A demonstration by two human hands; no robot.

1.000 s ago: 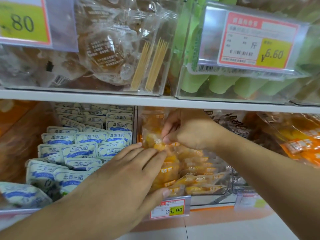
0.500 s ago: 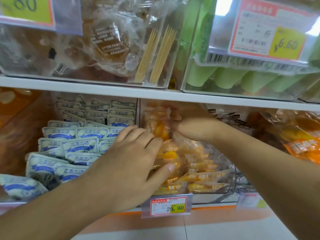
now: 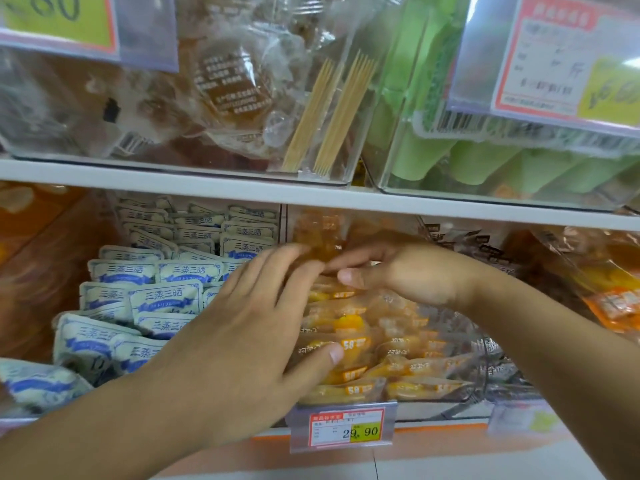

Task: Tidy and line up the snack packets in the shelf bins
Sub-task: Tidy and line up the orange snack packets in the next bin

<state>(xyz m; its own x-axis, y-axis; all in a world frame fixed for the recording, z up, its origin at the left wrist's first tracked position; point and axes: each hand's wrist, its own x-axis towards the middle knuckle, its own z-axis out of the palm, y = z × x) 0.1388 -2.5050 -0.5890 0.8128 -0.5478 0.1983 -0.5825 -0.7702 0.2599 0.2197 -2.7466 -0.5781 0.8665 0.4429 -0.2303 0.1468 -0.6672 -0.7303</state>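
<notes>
Both hands reach into the middle bin [image 3: 478,407] of yellow snack packets [image 3: 349,327] under the shelf [image 3: 173,183]. The left hand [image 3: 242,327] lies flat, fingers straight, on the stacked packets. The right hand [image 3: 405,271] touches an upright packet [image 3: 317,233] at the back with extended fingers; motion blur hides any grip.

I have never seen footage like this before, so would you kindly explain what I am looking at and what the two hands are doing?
There is no machine here: a person wears a wide-angle camera on the head, so this single picture looks forward and down along their own arms at a shop shelf. The left hand lies with fairly straight fingers on the yellow snack packets in a clear bin, its thumb pressing a packet near the front. The right hand reaches to the back of the same bin; motion blur hides whether it holds a packet. Left of that bin lie white and blue packets. A price tag reading 29.90 hangs below. The shelf above carries clear bins, one with green pieces.
</notes>
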